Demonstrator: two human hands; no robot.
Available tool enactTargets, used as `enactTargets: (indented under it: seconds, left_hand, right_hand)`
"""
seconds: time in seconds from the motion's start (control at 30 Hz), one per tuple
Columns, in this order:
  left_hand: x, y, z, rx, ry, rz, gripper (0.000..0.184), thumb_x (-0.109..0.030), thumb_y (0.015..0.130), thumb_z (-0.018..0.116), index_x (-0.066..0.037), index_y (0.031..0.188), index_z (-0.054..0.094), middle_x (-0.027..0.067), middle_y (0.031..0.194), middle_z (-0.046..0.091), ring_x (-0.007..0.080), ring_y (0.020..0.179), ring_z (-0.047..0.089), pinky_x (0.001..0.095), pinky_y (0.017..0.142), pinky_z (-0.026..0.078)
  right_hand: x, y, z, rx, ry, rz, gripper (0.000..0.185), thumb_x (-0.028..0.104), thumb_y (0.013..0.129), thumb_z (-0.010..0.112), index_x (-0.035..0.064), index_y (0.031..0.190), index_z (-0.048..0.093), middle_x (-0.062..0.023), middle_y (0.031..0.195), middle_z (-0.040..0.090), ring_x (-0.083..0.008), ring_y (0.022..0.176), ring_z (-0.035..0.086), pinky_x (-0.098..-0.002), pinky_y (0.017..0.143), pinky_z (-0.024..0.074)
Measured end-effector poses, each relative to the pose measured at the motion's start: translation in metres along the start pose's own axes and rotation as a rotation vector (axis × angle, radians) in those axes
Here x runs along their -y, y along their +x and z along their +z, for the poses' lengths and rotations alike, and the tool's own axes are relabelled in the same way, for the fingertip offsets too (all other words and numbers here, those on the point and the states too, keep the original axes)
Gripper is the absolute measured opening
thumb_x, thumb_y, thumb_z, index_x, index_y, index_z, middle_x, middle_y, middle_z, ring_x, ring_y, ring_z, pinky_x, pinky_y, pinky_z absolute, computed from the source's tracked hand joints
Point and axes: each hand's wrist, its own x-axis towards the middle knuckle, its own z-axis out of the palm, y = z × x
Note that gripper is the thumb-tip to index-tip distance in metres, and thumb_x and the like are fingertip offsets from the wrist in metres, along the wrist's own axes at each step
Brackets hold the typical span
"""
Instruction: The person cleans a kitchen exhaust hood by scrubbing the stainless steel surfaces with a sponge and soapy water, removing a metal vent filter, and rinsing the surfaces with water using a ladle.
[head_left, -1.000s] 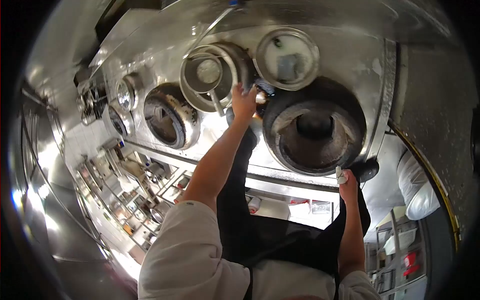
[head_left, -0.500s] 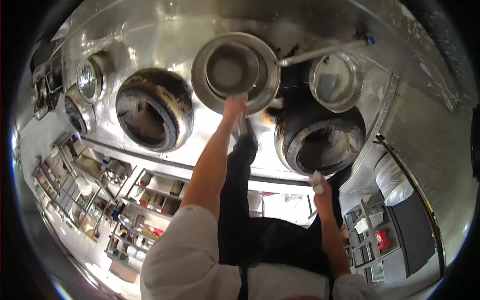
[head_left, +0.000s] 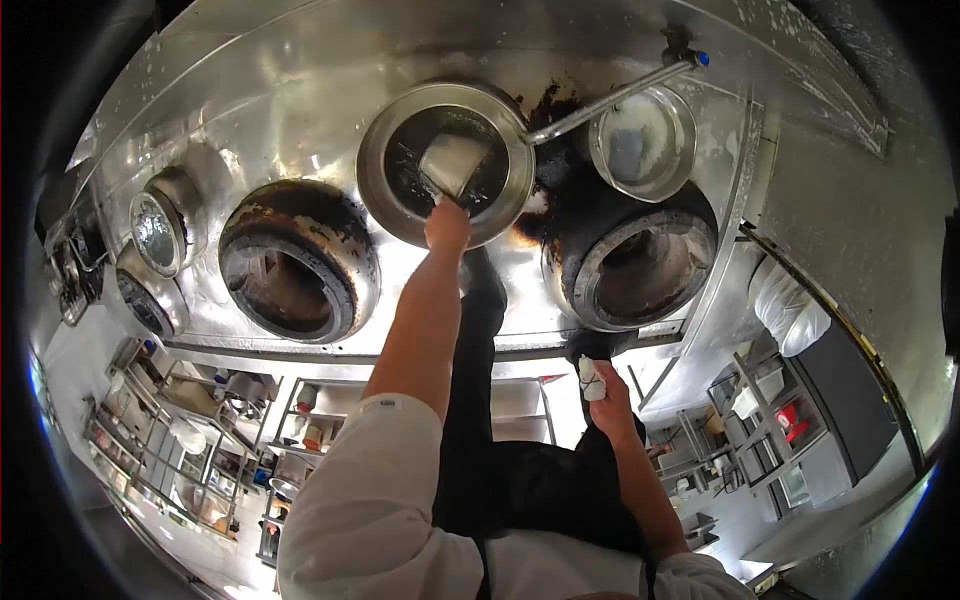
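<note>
My left hand (head_left: 447, 226) is closed round the short handle of a pale, flat, wedge-shaped tool (head_left: 455, 163); its exact kind is unclear. The tool's broad end lies over the dark inside of a wide round metal basin (head_left: 374, 180) on the steel counter. Lower right, in front of the counter edge, my right hand (head_left: 611, 398) grips a crumpled white cloth (head_left: 590, 378), apart from everything else.
A swing spout (head_left: 615, 100) reaches to the basin's right rim. Beside it stands a metal pot (head_left: 682, 135) holding a grey-blue square thing. Scorched round burners (head_left: 345, 245) (head_left: 565, 265) flank the basin. Smaller metal containers (head_left: 190, 215) are at left; shelves (head_left: 205, 440) lie below.
The pale wedge-shaped tool now shows in the basin, where a smaller round shape appeared before. My left hand has shifted slightly left and down; my right hand with the cloth moved left.
</note>
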Motion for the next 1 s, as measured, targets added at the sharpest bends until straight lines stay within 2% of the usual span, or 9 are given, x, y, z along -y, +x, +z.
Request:
enactTargets:
  seconds: [0.03,0.1,0.17,0.2,0.33,0.57,0.67,0.9,1.0]
  left_hand:
    - [0.005,0.003,-0.002,0.022,-0.038,0.034,0.040,-0.031,0.089,0.056,0.003,0.111,0.053,0.0205,0.099,0.065,0.0333,0.088,0.067,0.0376,0.066,0.056]
    - [0.026,0.010,-0.001,-0.017,-0.105,0.319,0.053,-0.026,0.079,0.066,0.009,0.116,0.048,0.0165,0.077,0.063,0.0304,0.063,0.064,0.0371,0.051,0.050]
    - [0.033,0.014,-0.007,0.317,-0.647,-0.041,0.056,-0.018,0.076,0.067,0.010,0.120,0.045,0.0125,0.062,0.057,0.0254,0.051,0.059,0.0367,0.044,0.046]
    - [0.030,-0.010,-0.016,0.215,-0.946,-0.050,0.042,-0.008,0.075,0.062,0.005,0.112,0.047,0.0059,0.052,0.046,0.0181,0.042,0.049,0.0337,0.038,0.039]
    - [0.033,-0.073,-0.059,0.204,-1.105,-0.098,0.024,-0.006,0.077,0.061,-0.007,0.089,0.041,0.0017,0.060,0.044,0.0117,0.046,0.043,0.0298,0.042,0.039]
    - [-0.003,-0.202,-0.171,0.036,-1.292,0.000,0.010,-0.005,0.080,0.058,-0.008,0.084,0.049,0.0008,0.063,0.046,0.0110,0.049,0.046,0.0290,0.043,0.043]
    - [-0.035,-0.251,-0.212,0.083,-1.320,0.124,0.006,-0.006,0.081,0.057,-0.005,0.080,0.051,0.0027,0.064,0.048,0.0124,0.049,0.046,0.0290,0.045,0.043]
    - [-0.129,-0.306,-0.257,0.173,-1.451,0.271,0.010,-0.009,0.086,0.047,-0.002,0.081,0.050,0.0071,0.064,0.046,0.0187,0.053,0.047,0.0324,0.047,0.044]
    - [-0.183,-0.314,-0.268,0.228,-1.530,0.337,0.010,-0.009,0.086,0.046,-0.001,0.082,0.050,0.0088,0.064,0.047,0.0203,0.054,0.049,0.0337,0.048,0.045]
  right_hand:
    - [-0.014,-0.008,-0.001,0.004,-0.008,0.009,0.020,0.003,0.086,0.053,0.0032,0.106,0.057,-0.0143,0.093,0.066,-0.0235,0.090,0.066,-0.0309,0.078,0.0494]
    - [-0.037,-0.021,-0.005,0.006,-0.012,0.007,0.020,0.003,0.086,0.054,0.0037,0.105,0.057,-0.0147,0.092,0.066,-0.0240,0.091,0.066,-0.0314,0.078,0.0496]
    - [-0.055,-0.032,-0.015,-0.015,-0.038,-0.018,0.018,0.007,0.087,0.055,0.0035,0.104,0.057,-0.0152,0.093,0.067,-0.0259,0.092,0.066,-0.0330,0.078,0.0503]
    - [-0.068,-0.038,-0.020,-0.027,-0.029,-0.019,0.018,0.008,0.087,0.056,0.0033,0.104,0.057,-0.0153,0.093,0.067,-0.0263,0.092,0.066,-0.0333,0.078,0.0504]
    - [-0.098,-0.056,-0.045,-0.025,-0.027,0.032,0.018,0.009,0.087,0.056,0.0019,0.104,0.058,-0.0149,0.091,0.067,-0.0241,0.088,0.066,-0.0319,0.076,0.0504]
    - [-0.087,-0.093,-0.086,-0.038,-0.014,-0.054,0.020,0.004,0.083,0.053,-0.0009,0.103,0.057,-0.0143,0.089,0.065,-0.0252,0.084,0.065,-0.0318,0.075,0.0496]
    - [-0.094,-0.100,-0.095,-0.037,0.049,-0.105,0.020,0.007,0.085,0.058,0.0009,0.103,0.057,-0.0181,0.093,0.066,-0.0330,0.091,0.066,-0.0353,0.077,0.0515]
    - [-0.096,-0.117,-0.136,-0.168,-0.044,-0.156,0.026,0.008,0.083,0.058,0.0009,0.108,0.057,-0.0202,0.100,0.067,-0.0339,0.101,0.064,-0.0362,0.079,0.0518]
    - [-0.106,-0.129,-0.146,-0.215,-0.017,-0.194,0.022,0.006,0.082,0.058,0.0010,0.103,0.057,-0.0202,0.096,0.066,-0.0371,0.096,0.063,-0.0382,0.079,0.0511]
